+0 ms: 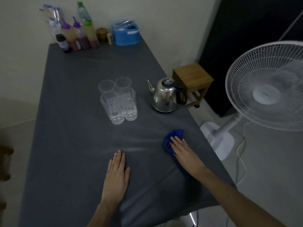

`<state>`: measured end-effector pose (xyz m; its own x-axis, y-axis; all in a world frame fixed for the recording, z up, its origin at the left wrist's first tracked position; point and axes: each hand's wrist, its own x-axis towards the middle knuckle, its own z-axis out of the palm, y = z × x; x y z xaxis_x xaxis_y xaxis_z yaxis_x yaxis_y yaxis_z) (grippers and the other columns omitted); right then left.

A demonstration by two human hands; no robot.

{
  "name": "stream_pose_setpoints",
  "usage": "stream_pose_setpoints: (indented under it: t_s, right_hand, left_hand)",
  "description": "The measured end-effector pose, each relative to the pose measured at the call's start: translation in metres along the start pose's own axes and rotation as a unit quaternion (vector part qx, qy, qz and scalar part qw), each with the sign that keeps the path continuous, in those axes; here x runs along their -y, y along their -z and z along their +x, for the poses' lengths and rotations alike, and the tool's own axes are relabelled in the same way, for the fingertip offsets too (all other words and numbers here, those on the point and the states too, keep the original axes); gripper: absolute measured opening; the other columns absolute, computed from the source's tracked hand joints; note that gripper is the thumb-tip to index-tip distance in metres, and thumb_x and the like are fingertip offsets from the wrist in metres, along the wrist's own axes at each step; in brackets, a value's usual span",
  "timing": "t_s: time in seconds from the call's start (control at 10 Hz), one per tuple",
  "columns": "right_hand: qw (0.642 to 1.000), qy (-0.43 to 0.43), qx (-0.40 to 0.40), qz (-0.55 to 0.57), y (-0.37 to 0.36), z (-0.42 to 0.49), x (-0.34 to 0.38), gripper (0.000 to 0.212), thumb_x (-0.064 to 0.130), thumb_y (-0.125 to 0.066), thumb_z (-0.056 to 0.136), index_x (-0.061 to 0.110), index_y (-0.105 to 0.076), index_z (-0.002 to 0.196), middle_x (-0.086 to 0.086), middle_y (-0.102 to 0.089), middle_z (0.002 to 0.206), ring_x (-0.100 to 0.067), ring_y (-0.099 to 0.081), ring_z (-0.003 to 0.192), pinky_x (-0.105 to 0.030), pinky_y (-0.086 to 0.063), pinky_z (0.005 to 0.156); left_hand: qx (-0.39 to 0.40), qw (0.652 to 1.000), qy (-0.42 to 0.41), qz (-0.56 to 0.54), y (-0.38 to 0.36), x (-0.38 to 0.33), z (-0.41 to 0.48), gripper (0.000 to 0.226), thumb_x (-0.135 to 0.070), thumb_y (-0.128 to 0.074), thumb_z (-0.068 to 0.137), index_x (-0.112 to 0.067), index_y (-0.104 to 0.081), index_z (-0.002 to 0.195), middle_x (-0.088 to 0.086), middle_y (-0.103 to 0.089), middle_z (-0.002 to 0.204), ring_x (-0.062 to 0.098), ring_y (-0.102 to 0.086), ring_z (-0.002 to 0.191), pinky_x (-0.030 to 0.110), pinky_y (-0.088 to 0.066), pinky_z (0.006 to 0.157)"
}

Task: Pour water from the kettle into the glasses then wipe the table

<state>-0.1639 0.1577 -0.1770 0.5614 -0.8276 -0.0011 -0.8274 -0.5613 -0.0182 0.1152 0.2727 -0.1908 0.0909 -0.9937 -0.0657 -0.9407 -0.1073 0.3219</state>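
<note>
Several clear glasses [118, 99] stand grouped in the middle of the table [73, 128], which is covered with a dark grey cloth. A steel kettle [165, 95] with a black handle stands to their right, near the table's right edge. My right hand [185, 153] lies flat, fingers stretched, on a blue cloth [173, 138] at the table's near right. My left hand [117, 174] rests flat and open on the grey cover, near the front middle, holding nothing.
Sauce bottles [78, 35], a water bottle [82, 12] and a blue plastic box [127, 34] line the far end by the wall. A white standing fan [265, 86] and a small wooden stool [192, 79] stand on the floor right of the table.
</note>
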Motion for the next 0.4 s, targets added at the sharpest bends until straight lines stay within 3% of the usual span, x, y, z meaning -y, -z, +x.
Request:
stream_pose_setpoints:
  t_s: [0.1,0.2,0.3,0.4]
  right_hand:
    - [0.999,-0.048,-0.001,-0.022,-0.003,-0.011,-0.032,0.064,0.006,-0.087,0.059,0.003,-0.065,0.119,-0.015,-0.060,0.131,-0.029,-0.055,0.122,-0.035,-0.013,0.115]
    - [0.998,-0.055,0.013,-0.016,0.005,-0.018,-0.046,0.061,0.012,-0.088,0.059,0.005,-0.068,0.115,-0.013,-0.063,0.127,-0.026,-0.059,0.118,-0.041,-0.042,0.102]
    - [0.999,-0.027,-0.018,-0.022,0.017,-0.016,-0.051,0.044,0.031,-0.074,0.077,0.012,-0.068,0.116,-0.008,-0.064,0.127,-0.024,-0.058,0.121,-0.042,-0.043,0.103]
    - [0.999,-0.011,-0.043,-0.001,0.040,-0.009,-0.046,0.048,0.047,-0.055,0.083,0.016,-0.067,0.117,-0.004,-0.062,0.128,-0.024,-0.056,0.122,-0.039,-0.033,0.109]
  left_hand:
    - [0.006,1.000,0.002,0.007,0.000,-0.008,0.009,0.062,-0.041,-0.020,0.096,-0.005,-0.029,0.145,0.006,-0.021,0.156,0.014,-0.013,0.143,0.023,0.006,0.117]
    - [0.005,1.000,0.022,0.004,0.003,-0.017,0.011,0.066,-0.042,-0.016,0.093,-0.004,-0.026,0.146,0.006,-0.018,0.156,0.014,-0.010,0.144,0.020,0.010,0.116]
    - [0.012,0.999,0.034,-0.010,0.011,-0.022,0.015,0.077,-0.048,0.000,0.086,-0.006,-0.020,0.148,0.005,-0.011,0.158,0.012,-0.002,0.144,0.020,0.012,0.115]
    - [0.030,0.998,0.048,-0.011,0.025,-0.028,0.022,0.088,-0.050,0.011,0.077,-0.007,-0.016,0.149,0.006,-0.009,0.159,0.017,-0.003,0.147,0.023,0.009,0.115]
